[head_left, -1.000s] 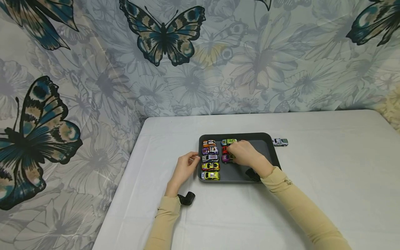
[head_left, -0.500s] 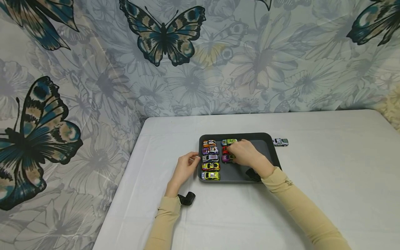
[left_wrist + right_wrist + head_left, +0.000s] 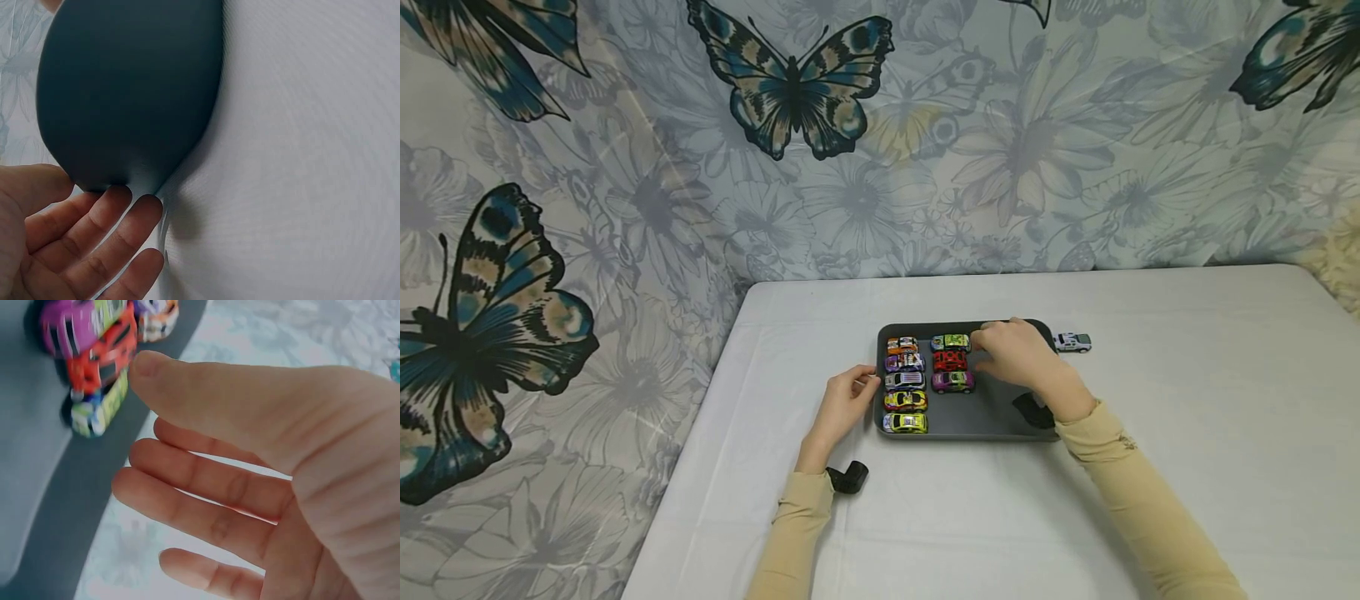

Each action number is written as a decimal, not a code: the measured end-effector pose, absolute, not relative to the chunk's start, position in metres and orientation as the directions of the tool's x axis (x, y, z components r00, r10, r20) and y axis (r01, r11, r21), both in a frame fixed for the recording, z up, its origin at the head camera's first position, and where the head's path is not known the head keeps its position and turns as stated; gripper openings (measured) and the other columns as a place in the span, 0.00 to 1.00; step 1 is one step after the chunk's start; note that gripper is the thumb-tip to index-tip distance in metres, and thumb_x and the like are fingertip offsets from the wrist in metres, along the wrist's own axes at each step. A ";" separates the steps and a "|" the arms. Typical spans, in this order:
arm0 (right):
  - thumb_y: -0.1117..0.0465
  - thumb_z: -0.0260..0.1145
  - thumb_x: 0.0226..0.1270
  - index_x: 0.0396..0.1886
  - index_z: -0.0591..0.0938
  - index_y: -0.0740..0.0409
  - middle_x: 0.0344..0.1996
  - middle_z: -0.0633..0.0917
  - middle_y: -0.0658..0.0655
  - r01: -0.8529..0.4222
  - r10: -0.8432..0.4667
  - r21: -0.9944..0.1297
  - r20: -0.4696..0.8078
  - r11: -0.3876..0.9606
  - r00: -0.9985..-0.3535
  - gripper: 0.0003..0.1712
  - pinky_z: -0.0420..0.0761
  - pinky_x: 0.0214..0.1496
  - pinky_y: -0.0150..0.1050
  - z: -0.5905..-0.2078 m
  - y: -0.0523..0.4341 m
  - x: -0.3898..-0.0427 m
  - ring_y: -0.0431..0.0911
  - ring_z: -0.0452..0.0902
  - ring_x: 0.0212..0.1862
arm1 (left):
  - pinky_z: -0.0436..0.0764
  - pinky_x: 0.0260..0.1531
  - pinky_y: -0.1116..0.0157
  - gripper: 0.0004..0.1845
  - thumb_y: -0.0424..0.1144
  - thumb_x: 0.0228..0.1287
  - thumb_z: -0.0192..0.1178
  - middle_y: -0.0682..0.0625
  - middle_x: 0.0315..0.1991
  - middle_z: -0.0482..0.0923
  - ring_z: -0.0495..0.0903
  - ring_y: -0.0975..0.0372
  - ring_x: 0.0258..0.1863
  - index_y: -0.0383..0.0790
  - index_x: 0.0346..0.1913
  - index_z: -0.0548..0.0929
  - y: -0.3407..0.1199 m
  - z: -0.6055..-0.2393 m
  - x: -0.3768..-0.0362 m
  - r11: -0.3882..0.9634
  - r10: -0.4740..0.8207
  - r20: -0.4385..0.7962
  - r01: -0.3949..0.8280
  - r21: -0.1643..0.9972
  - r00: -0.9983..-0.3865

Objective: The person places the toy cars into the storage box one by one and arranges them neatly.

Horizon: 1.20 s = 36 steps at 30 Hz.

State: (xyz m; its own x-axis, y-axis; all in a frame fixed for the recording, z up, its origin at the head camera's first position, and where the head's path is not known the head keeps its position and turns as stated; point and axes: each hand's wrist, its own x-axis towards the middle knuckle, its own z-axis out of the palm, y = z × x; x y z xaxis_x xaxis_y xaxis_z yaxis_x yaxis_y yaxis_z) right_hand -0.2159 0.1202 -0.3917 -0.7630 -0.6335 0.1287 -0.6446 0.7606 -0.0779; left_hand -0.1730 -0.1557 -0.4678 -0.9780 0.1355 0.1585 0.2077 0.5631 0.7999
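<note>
Several small toy cars stand on a dark grey baking tray [image 3: 985, 417]. Five-odd fill the left column, among them a yellow car [image 3: 906, 422]. A second column holds a green car [image 3: 951, 342], a red car [image 3: 950, 361] and a purple car [image 3: 953, 382]. My left hand [image 3: 848, 400] is at the tray's left rim; in the left wrist view its thumb and fingers pinch the edge. My right hand [image 3: 1015, 354] hovers over the tray, right of the second column. Its fingers are spread and hold nothing in the right wrist view.
A silver-white toy car [image 3: 1072, 342] stands on the white-covered table [image 3: 1187, 375], just outside the tray's right edge. A black wrist-worn device [image 3: 847, 477] sits by the left cuff. Butterfly-patterned fabric [image 3: 1037, 150] hangs behind the table.
My right hand has let go of the cars in the second column and moved right, uncovering the red and purple cars. The left hand has stayed at the tray's rim.
</note>
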 end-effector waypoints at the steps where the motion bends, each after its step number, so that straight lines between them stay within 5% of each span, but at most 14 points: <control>1: 0.60 0.76 0.46 0.33 0.84 0.58 0.31 0.84 0.55 -0.636 -0.624 -0.083 0.132 0.767 -0.770 0.13 0.76 0.39 0.49 -0.390 0.124 -0.216 0.49 0.80 0.33 | 0.78 0.28 0.69 0.13 0.36 0.66 0.56 0.45 0.33 0.80 0.78 0.62 0.27 0.30 0.47 0.80 -0.156 -0.468 -0.173 0.564 0.135 0.161 0.209 0.799 -0.978; 36: 0.68 0.71 0.50 0.36 0.81 0.68 0.31 0.81 0.62 -0.501 -0.460 -0.184 0.222 0.846 -0.860 0.12 0.76 0.31 0.51 -0.405 0.241 -0.230 0.56 0.78 0.31 | 0.78 0.28 0.68 0.13 0.36 0.66 0.56 0.45 0.33 0.80 0.78 0.62 0.27 0.30 0.48 0.80 -0.155 -0.468 -0.172 0.569 0.130 0.162 0.207 0.796 -0.978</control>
State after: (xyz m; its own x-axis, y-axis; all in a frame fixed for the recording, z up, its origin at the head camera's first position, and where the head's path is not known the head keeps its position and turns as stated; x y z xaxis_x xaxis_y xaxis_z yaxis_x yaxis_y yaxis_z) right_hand -0.2303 0.2415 -0.4046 -0.8595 -0.4602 0.2223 -0.5005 0.8460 -0.1839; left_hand -0.1715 -0.1546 -0.4676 -0.9782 0.1303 0.1615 0.2072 0.5687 0.7960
